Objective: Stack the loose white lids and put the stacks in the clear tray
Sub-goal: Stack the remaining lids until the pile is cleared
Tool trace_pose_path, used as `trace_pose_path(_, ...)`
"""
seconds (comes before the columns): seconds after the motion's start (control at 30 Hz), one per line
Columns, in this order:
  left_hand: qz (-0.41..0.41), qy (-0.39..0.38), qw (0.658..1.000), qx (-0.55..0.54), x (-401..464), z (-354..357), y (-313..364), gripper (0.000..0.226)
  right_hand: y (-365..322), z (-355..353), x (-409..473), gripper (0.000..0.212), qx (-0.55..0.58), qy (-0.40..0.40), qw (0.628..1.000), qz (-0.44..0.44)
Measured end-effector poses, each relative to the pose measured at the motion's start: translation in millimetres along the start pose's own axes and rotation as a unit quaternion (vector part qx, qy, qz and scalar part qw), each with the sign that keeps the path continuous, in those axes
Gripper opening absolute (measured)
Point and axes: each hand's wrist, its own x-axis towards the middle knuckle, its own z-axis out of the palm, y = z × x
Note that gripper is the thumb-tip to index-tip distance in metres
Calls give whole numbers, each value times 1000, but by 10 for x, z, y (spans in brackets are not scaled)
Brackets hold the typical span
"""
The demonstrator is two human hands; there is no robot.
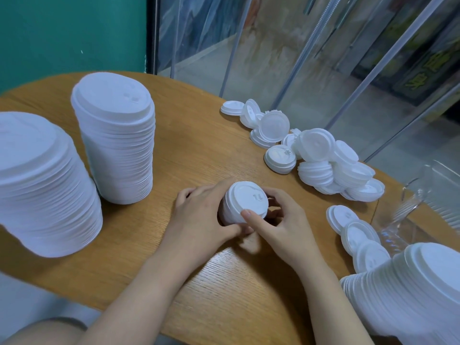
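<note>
- I am viewing a round wooden table (199, 282) from the head camera, with both hands meeting at its middle around a short stack of white lids (242, 204).
- The left hand (199, 220) is gripping this short stack from its left side, the fingers curling around the far wall and the thumb lying along the near base.
- The right hand (283, 224) is holding the stack's right side, the thumb (251, 217) pressing on the rim of the top lid and the other fingers curling behind it.
- The loose lid pile (316, 158) is lying well apart from the hands, toward the table's far right edge, with lids tilting and overlapping one another.
- A row of 3 overlapping lids (353, 232) is lying at the right, between the loose pile and a tall stack at the frame's lower right (410, 290).
- The clear tray (408, 215) is sitting at the right edge, just beside this row; I cannot tell what it is containing.
- 2 tall lid stacks are standing upright at the left: 1 near the table's middle (117, 148), 1 nearer the camera (42, 188).
- A green wall (62, 33) is standing behind the table.
</note>
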Motion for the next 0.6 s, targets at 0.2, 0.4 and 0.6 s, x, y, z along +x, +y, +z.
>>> trace_pose_path(0.2,2,-3,1000,3,7,2,-1,90,-122,-228,174,59,-30,19,999,26)
trace_pose_path(0.4,2,3,1000,-16,-21,-22,17,87,135,-383,878,40,-142,137,980,33)
trace_pose_path(0.6,-2,-7,1000,-25,-6,-54,31,88,321,-259,1251,60,-220,119,967,41)
